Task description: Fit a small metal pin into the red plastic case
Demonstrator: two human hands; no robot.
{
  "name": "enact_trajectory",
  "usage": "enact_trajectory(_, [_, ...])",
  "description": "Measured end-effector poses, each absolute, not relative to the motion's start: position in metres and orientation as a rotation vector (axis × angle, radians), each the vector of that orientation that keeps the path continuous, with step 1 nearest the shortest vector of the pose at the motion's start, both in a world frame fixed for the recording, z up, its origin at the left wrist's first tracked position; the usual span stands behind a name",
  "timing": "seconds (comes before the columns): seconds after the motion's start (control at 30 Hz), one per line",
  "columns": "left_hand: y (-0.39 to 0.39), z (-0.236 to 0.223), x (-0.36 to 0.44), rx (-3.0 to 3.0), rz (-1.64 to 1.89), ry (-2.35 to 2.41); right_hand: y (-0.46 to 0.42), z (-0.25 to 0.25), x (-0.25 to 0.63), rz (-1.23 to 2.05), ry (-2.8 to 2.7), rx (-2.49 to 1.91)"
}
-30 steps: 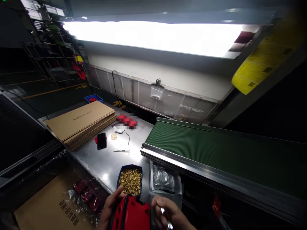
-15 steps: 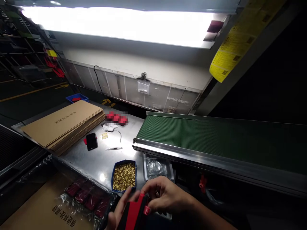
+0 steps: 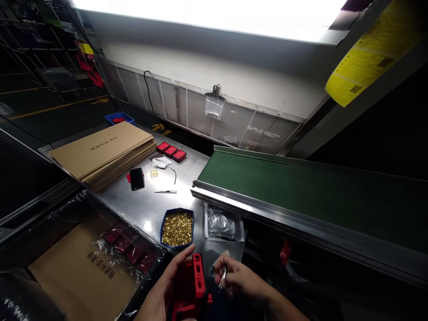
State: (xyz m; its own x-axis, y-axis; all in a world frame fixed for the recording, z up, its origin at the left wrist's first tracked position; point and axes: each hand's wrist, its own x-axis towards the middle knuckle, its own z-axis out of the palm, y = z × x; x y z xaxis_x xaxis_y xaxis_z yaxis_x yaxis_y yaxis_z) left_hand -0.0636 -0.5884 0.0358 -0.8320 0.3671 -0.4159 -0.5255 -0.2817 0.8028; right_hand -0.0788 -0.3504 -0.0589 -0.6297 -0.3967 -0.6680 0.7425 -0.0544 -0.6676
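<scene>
Head view: a red and black housing [image 3: 189, 285] is held on edge at the near edge of the bench [image 3: 150, 207], the grip of the left hand [image 3: 160, 296] clamped around it. Slim metal tweezers [image 3: 222, 278] are pinched in the grip of the right hand [image 3: 239, 281], just beside the housing. A blue tray of brass parts [image 3: 177, 228] is seen just beyond, a clear bag [image 3: 220, 223] beside it, a green conveyor belt [image 3: 301, 191] to the right
</scene>
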Motion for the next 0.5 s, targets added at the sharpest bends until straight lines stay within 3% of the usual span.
enact_trajectory(0.17, [-0.589,0.027,-0.057,-0.110,2.032,1.603,-0.345,-0.074,-0.060,-1.816,1.367,0.240])
enact_trajectory(0.37, [-0.583,-0.003,-0.066,0.590,1.945,2.610,-0.348,-0.065,-0.080,-1.932,1.838,0.254])
enact_trajectory(0.5, [-0.580,-0.008,-0.074,0.726,2.040,2.655,-0.346,-0.044,-0.089,-2.011,2.031,0.163])
